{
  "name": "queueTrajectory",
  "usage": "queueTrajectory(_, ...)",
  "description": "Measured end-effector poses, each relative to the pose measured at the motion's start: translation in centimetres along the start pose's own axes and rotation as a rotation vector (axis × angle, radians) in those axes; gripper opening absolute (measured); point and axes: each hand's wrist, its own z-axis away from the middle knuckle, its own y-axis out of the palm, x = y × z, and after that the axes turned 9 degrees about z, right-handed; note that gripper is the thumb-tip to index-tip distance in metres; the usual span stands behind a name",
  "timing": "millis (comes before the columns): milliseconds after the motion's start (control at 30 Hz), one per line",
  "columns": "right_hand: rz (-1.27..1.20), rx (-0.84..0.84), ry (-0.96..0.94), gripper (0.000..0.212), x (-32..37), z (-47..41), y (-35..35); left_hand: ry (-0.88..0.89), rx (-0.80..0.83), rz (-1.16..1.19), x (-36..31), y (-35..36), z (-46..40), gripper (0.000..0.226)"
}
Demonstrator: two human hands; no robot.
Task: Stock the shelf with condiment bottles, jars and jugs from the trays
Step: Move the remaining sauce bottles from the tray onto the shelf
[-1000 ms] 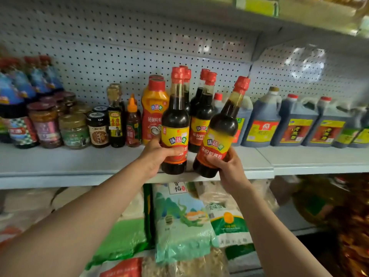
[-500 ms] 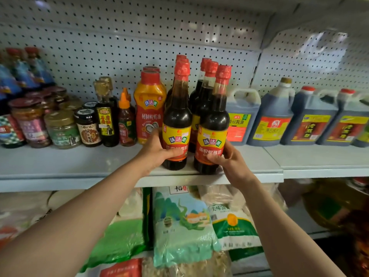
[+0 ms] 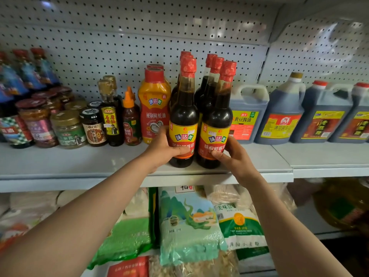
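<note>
Two dark soy sauce bottles with red caps and yellow-red labels stand upright side by side near the front edge of the grey shelf (image 3: pixel 79 162). My left hand (image 3: pixel 161 149) grips the left bottle (image 3: pixel 184 114) low on its label. My right hand (image 3: pixel 233 156) grips the right bottle (image 3: pixel 217 116) at its base. More bottles of the same kind (image 3: pixel 209 80) stand in rows right behind them.
An orange oyster sauce bottle (image 3: pixel 154 104) stands left of the pair, then small bottles and jars (image 3: pixel 67 128). Dark jugs (image 3: pixel 279 114) line the shelf to the right. Rice bags (image 3: pixel 187 222) fill the lower shelf. A pegboard wall (image 3: pixel 119 47) backs the shelf.
The right bottle, tilted and lifted a second ago, now stands upright on the shelf beside the left one. Both hands have stayed on the bottles.
</note>
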Motion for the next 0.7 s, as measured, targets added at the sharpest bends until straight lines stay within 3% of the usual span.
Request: queueTrajectory(700, 0.055, 0.043, 0.000, 0.056, 0.6, -1.6, 0.1, -0.009, 0.022, 0.009, 0.0, 0.0, -1.0, 0.078)
